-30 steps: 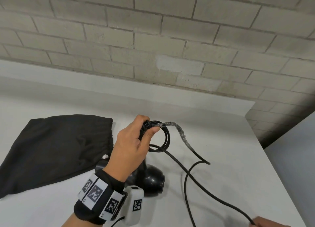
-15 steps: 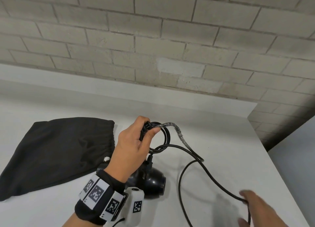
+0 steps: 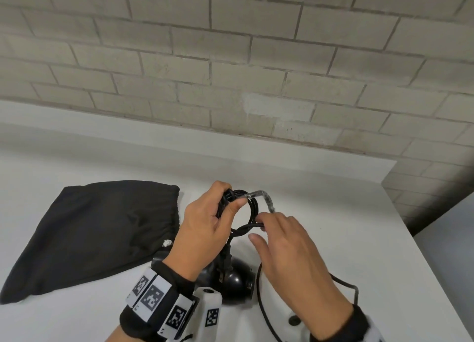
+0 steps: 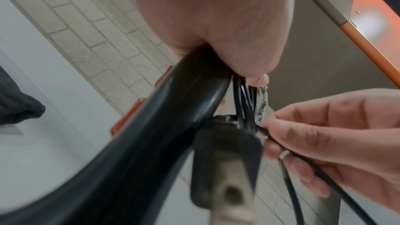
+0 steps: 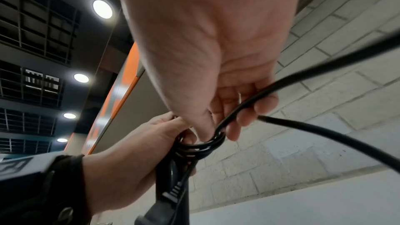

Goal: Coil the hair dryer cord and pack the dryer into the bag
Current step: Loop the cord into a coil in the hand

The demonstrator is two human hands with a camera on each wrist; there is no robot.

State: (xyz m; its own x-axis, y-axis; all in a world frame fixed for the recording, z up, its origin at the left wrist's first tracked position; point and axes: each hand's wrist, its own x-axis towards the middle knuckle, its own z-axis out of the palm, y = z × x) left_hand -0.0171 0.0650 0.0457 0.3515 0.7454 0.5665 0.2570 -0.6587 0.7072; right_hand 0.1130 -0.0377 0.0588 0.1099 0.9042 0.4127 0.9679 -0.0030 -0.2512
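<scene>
The black hair dryer point(image 3: 237, 280) stands on the white table point(image 3: 333, 226), its handle point(image 4: 173, 126) held upright in my left hand point(image 3: 230, 200). That hand also grips the coil point(image 3: 252, 208) of black cord against the handle top, and the plug point(image 4: 225, 160) hangs below it. My right hand point(image 3: 261, 225) pinches the cord point(image 5: 249, 102) right at the coil's lower edge. The loose cord point(image 3: 259, 303) trails down behind the right wrist. A stretch of cord wrapped in clear film point(image 3: 265, 199) arches over the coil. The black cloth bag point(image 3: 97, 234) lies flat to the left.
A pale brick wall point(image 3: 230, 72) runs along the far side of the table. The table's right edge point(image 3: 410, 239) drops off close beside the right arm. The bag's gathered mouth point(image 3: 174, 213) faces the dryer.
My right hand has risen from the lower right corner to the coil, bringing the cord with it. The slack loop on the table has shrunk. The left hand has stayed put.
</scene>
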